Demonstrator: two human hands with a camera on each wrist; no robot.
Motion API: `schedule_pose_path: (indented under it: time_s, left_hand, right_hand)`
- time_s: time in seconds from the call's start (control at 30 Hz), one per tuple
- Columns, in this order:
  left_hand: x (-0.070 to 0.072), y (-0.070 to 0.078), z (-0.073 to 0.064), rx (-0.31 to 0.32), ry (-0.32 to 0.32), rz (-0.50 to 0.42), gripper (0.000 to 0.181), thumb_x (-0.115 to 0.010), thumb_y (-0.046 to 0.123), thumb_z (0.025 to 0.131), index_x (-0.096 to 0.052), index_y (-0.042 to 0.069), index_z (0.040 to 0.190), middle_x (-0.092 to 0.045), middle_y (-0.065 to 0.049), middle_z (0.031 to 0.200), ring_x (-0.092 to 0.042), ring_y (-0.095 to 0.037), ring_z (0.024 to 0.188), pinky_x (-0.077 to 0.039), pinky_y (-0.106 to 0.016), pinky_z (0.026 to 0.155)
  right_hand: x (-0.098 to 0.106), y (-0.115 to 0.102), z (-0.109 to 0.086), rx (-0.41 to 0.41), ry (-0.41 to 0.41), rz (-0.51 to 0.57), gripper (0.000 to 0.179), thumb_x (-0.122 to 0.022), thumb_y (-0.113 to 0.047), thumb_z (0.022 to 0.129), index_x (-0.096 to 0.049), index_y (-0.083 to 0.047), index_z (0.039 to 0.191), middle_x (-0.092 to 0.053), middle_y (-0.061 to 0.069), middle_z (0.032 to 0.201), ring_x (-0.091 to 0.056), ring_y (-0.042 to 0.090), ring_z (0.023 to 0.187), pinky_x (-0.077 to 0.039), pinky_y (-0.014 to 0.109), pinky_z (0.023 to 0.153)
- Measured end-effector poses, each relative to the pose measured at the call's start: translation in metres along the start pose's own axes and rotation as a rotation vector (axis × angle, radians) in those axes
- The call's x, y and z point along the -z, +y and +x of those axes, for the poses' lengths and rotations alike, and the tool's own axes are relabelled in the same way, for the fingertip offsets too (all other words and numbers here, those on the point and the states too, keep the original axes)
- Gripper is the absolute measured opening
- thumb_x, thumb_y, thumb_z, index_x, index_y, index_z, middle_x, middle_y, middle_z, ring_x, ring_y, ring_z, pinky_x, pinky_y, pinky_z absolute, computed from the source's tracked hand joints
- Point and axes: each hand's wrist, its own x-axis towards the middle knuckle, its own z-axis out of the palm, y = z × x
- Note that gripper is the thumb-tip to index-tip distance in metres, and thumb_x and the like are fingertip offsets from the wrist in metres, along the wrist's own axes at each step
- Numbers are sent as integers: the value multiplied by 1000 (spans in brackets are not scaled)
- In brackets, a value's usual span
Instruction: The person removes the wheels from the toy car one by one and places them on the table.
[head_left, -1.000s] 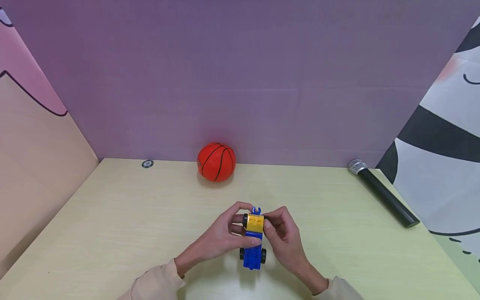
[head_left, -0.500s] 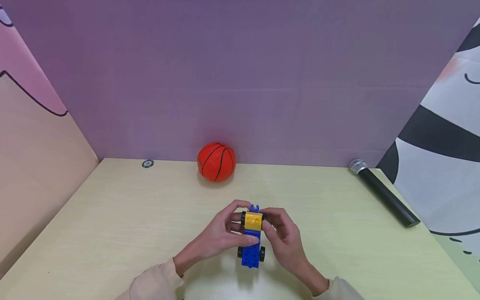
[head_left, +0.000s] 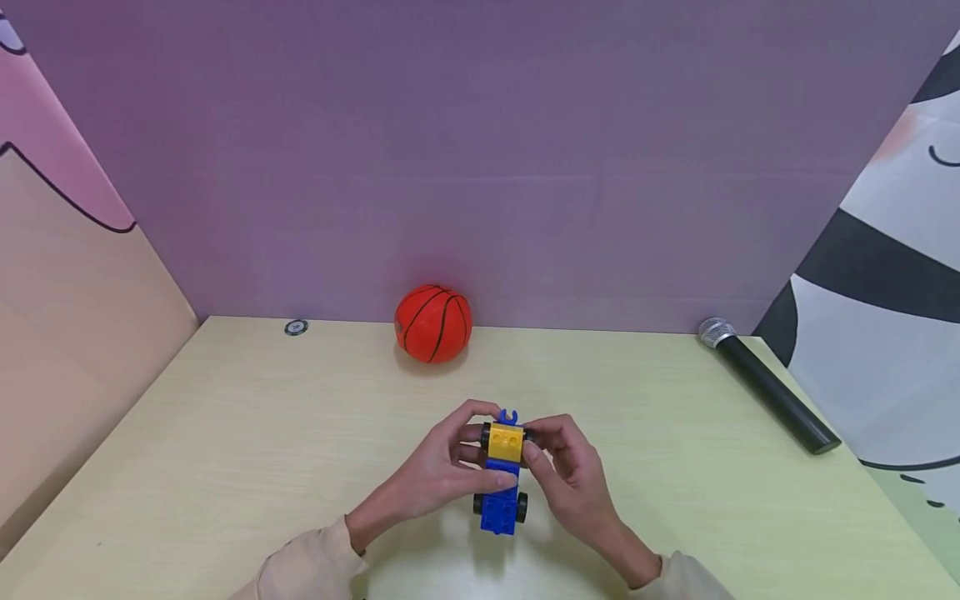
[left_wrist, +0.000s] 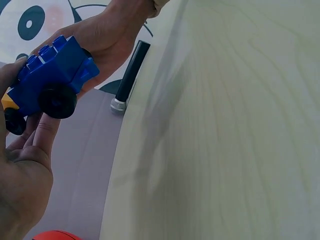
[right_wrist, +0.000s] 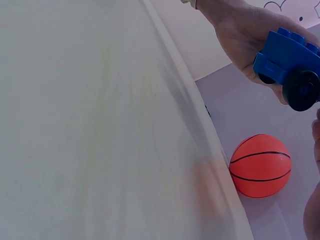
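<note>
Above the table, both hands hold a toy car [head_left: 501, 483] of blue and yellow building bricks, with black wheels and a small blue hook at its far end. My left hand [head_left: 435, 467] grips it from the left, thumb across the blue middle and fingers behind. On the other side, my right hand [head_left: 573, 483] pinches the far right wheel by the yellow brick [head_left: 506, 442], thumb and index finger at it. In the left wrist view the car's blue studded body [left_wrist: 47, 75] shows its side and a black wheel [left_wrist: 57, 100]. The right wrist view cuts the car [right_wrist: 292, 57] off at the edge.
On the pale wooden table [head_left: 225, 450], a small orange-red basketball [head_left: 432, 324] sits at the back middle. A round dark chip [head_left: 296, 327] lies at the back left. A black microphone [head_left: 772, 392] lies along the right edge. A purple panel [head_left: 480, 167] rises behind.
The toy car and both hands have shifted slightly, the car a little to the left and away from me. Both hands keep their hold. The ball, chip and microphone stay put.
</note>
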Motion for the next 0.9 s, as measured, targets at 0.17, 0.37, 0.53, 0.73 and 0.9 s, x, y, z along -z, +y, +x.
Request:
schedule_pose_path:
  time_s: [0.17, 0.37, 0.53, 0.73, 0.9]
  left_hand:
    - [0, 0, 0, -1, -2, 17, 56, -76, 19, 95, -46, 14, 141, -69, -10, 120, -70, -24, 100, -57, -39, 92]
    - [-1, -1, 0, 0, -12, 33, 57, -77, 21, 95, -46, 14, 142, -69, -9, 119, -70, -23, 98, -58, -38, 91]
    - [-1, 0, 0, 0, -12, 38, 57, -77, 21, 94, -47, 14, 142, -70, -9, 119, -70, -22, 98, -57, -37, 91]
    - [0, 1, 0, -2, -16, 37, 56, -77, 20, 94, -47, 14, 142, -70, -9, 119, -70, -23, 99, -57, -38, 92]
    - [2, 1, 0, -6, -30, 25, 57, -76, 19, 94, -47, 13, 143, -70, -10, 119, -70, -23, 100, -57, -39, 93]
  right_hand:
    - [1, 0, 1, 13, -10, -3, 27, -50, 21, 96, -51, 8, 120, -61, 7, 105, -59, 16, 87, -53, 19, 85]
    - [2, 1, 2, 56, -19, -11, 29, -50, 25, 90, -50, 9, 115, -59, 9, 104, -58, 16, 87, -52, 18, 86]
    - [4, 2, 4, 70, -31, -52, 31, -52, 24, 87, -51, 7, 113, -59, 9, 99, -57, 16, 86, -52, 18, 83]
    - [6, -1, 7, 69, -60, -109, 31, -54, 22, 88, -52, 4, 113, -61, 9, 98, -58, 16, 87, -52, 19, 83]
    - [9, -5, 8, 47, -89, -130, 31, -55, 21, 89, -53, 3, 115, -62, 10, 99, -61, 16, 88, -54, 20, 84]
